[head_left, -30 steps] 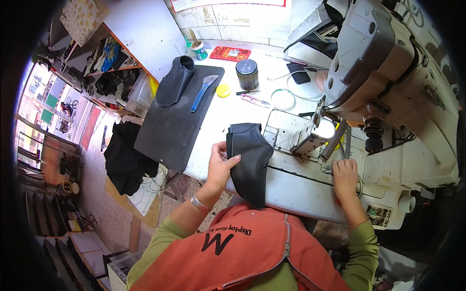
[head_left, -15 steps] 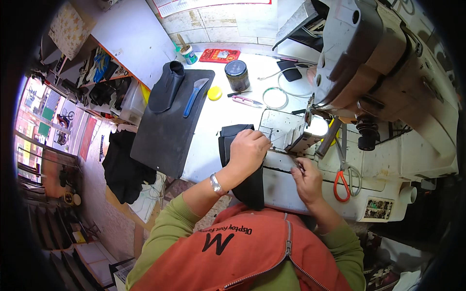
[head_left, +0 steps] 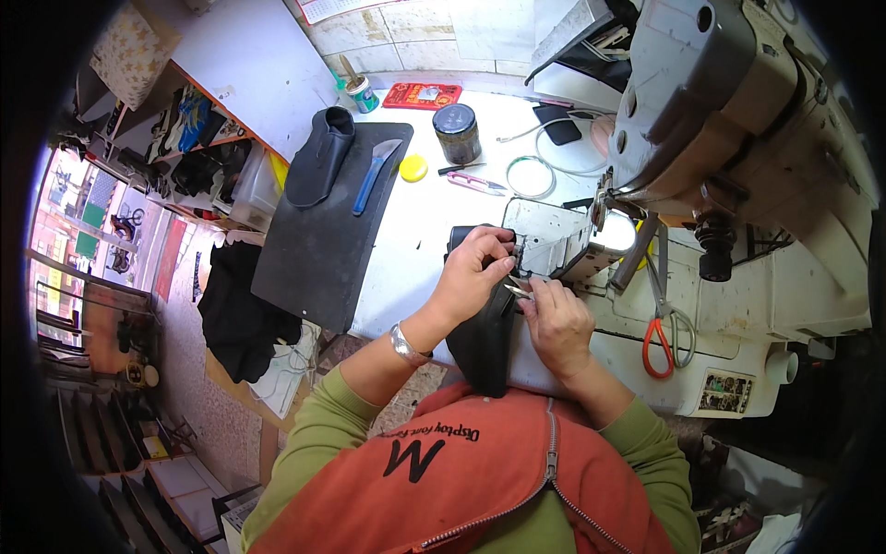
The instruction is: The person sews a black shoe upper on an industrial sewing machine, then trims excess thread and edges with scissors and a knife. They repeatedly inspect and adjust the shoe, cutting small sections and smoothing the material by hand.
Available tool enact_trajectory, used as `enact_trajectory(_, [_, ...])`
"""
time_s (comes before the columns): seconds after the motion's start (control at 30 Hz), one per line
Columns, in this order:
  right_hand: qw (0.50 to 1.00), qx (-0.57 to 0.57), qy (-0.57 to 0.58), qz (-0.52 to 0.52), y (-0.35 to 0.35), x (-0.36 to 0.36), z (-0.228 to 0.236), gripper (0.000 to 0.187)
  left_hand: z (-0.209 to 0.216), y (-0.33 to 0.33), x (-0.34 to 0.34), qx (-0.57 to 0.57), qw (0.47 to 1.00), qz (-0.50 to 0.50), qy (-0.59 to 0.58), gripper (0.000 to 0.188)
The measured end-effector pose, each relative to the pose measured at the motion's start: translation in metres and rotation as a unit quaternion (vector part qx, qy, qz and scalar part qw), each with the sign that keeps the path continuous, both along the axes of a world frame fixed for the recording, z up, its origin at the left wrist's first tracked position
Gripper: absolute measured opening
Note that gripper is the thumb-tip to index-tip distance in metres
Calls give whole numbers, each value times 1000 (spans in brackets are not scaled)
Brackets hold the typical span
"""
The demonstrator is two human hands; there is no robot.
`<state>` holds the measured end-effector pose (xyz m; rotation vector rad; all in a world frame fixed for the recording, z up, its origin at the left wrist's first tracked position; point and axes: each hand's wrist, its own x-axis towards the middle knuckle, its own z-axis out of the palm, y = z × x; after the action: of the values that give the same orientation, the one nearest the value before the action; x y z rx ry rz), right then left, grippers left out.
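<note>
My left hand (head_left: 469,284) pinches the upper edge of a black leather-like piece (head_left: 482,351), its fingers bent close together. The piece hangs down over the table's front edge toward my lap, and part of it is hidden behind that hand. Closed around a small tool with a shiny metal tip (head_left: 519,292), my right hand (head_left: 559,329) is close beside the left. The tip points at the black piece near my left fingertips; whether it touches cannot be made out. Just beyond both hands is the bed of a sewing machine (head_left: 544,226).
The machine's large head (head_left: 715,111) looms at the right. Red-handled scissors (head_left: 658,346) lie on its table. Left, a dark mat (head_left: 309,268) bears a black shoe upper (head_left: 318,166) and a blue-handled knife (head_left: 371,185). A dark jar (head_left: 458,138) and a yellow lid (head_left: 413,168) stand behind.
My right hand has moved left and up, bringing the metal-tipped tool to the black piece. My left hand has shifted slightly right with the piece. The view has tilted a little.
</note>
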<state>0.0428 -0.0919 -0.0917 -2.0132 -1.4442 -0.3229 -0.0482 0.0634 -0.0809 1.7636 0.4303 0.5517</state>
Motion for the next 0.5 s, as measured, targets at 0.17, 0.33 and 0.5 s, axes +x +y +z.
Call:
enact_trajectory(0.17, [999, -28, -29, -13, -2, -2, 10, 30, 9, 5, -9, -16, 998, -49, 41, 8])
enact_trajectory(0.33, [995, -37, -89, 4, 0, -4, 20, 26, 16, 6, -11, -81, 993, -61, 65, 9])
enact_trajectory(0.5, [984, -58, -167, 3, 6, -3, 30, 13, 19, 5, -11, -87, 991, -78, 68, 9])
